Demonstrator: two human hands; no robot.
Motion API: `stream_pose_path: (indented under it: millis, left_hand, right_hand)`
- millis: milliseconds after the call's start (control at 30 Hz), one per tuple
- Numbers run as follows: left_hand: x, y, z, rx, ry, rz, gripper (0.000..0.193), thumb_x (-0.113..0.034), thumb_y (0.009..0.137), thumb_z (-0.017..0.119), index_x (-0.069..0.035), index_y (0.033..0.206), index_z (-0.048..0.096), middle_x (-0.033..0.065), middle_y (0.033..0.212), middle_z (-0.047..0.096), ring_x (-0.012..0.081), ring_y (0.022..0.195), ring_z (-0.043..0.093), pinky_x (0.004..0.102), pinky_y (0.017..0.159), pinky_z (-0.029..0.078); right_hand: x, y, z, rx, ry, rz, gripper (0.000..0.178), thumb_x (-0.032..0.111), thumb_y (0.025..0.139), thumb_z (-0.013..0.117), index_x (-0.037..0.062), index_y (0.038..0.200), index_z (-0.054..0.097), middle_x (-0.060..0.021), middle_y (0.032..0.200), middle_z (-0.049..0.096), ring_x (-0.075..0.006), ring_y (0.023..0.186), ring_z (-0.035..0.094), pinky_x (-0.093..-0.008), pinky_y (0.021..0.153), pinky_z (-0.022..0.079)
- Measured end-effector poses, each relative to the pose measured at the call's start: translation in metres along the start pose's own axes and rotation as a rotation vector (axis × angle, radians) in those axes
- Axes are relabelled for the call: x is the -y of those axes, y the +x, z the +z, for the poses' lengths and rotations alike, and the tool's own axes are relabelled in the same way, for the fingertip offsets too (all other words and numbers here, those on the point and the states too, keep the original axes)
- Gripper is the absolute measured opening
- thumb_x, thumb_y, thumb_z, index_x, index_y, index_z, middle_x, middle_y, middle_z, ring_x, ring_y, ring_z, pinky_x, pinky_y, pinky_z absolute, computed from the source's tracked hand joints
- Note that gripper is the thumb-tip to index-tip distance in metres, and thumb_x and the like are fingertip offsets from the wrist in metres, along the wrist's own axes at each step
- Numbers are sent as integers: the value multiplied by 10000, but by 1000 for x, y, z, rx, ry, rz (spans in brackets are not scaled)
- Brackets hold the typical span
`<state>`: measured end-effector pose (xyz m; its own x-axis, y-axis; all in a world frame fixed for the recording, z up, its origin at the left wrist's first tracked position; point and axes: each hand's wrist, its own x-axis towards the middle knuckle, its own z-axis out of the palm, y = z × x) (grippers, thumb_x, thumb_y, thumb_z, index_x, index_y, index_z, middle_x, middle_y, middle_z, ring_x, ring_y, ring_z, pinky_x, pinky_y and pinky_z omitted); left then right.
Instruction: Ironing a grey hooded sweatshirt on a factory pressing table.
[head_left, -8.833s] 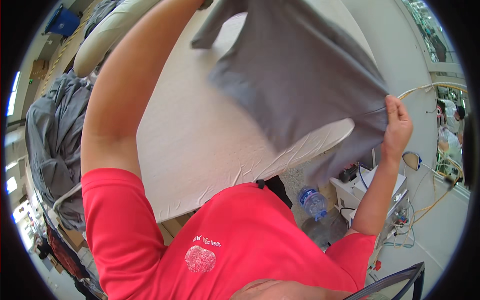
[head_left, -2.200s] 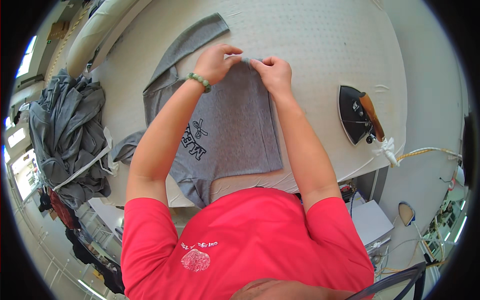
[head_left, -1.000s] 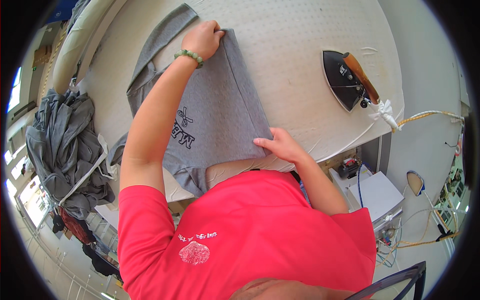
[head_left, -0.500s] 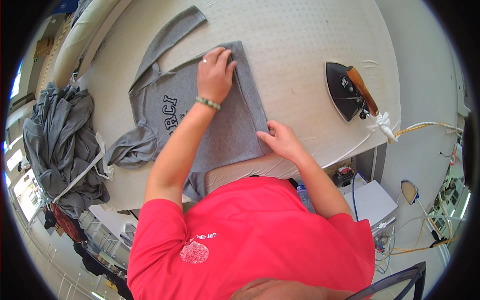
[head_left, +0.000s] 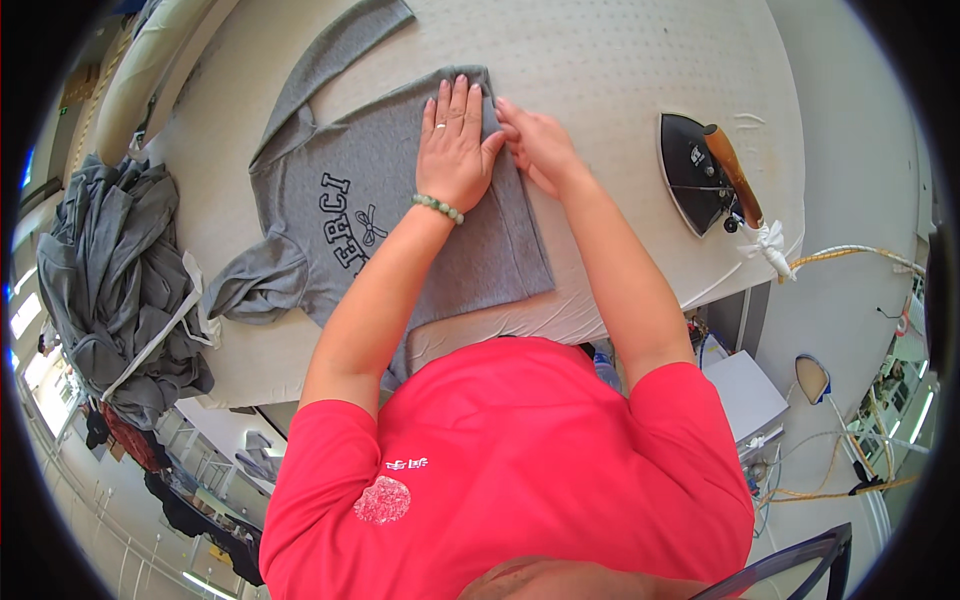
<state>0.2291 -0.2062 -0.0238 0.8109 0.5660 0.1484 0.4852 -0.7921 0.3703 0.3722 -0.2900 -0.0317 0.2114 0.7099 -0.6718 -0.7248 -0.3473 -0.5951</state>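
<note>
Slumping at the left of the frame, a heap of grey cloth [head_left: 115, 270] sits by the edge of the pale table [head_left: 610, 80]. The grey sweatshirt [head_left: 480, 255] lies spread on the table, left of centre in the upper half, dark lettering [head_left: 338, 222] and a bow [head_left: 369, 226] on its front. I see the left hand [head_left: 459, 150], a green bead bracelet [head_left: 438, 207] at its wrist, laid on the sweatshirt at upper middle, fingers straight, gripping nothing. Just right of it, the right hand [head_left: 539, 150] is at the garment's right edge, fingers slightly bent; whether they pinch fabric I cannot tell. Farther right, well apart from both hands, rests a black iron [head_left: 690, 170] with a wooden handle [head_left: 733, 175].
</note>
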Motion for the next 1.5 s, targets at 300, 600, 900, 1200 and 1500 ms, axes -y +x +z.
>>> stream_pose_path:
  millis: [300,600,900,1200,1500]
  left_hand:
    - [-10,10,17,19,206,-61,813,-583,1045,403,-7,1610,307,177,1700,247,349,1589,166,506,1286,89]
    - [-47,-48,0,24,54,79,756,-404,985,597,62,1542,390,209,1666,304,381,1561,246,526,1271,181]
    - [-80,-125,-20,170,-86,83,762,-364,972,615,56,1555,363,217,1659,313,392,1561,241,537,1273,169]
    - [-71,-111,-25,144,-139,50,743,-392,963,620,36,1535,414,209,1626,367,370,1549,275,535,1273,164]
    - [74,-6,-32,-62,209,-72,643,-286,937,651,-30,1503,481,169,1598,428,346,1516,350,527,1255,226]
  right_hand:
    - [-53,-129,-20,-2,-471,247,241,296,1027,669,63,971,694,16,912,714,-65,775,643,-246,714,521]
    - [-101,-161,-54,8,-410,36,179,157,983,719,19,1095,737,21,944,723,-45,824,628,-236,731,515]
    - [-43,-147,-7,-221,-991,-539,204,129,955,680,-4,1109,702,-115,1052,748,-225,914,718,-349,783,569]
    - [14,23,24,-226,-1675,-1213,458,242,1015,566,76,1442,553,-95,1519,538,-296,1415,484,-471,1195,343]
    - [16,30,20,-352,-1779,-1138,541,359,1055,488,104,1533,489,-88,1607,457,-280,1507,388,-501,1248,247]
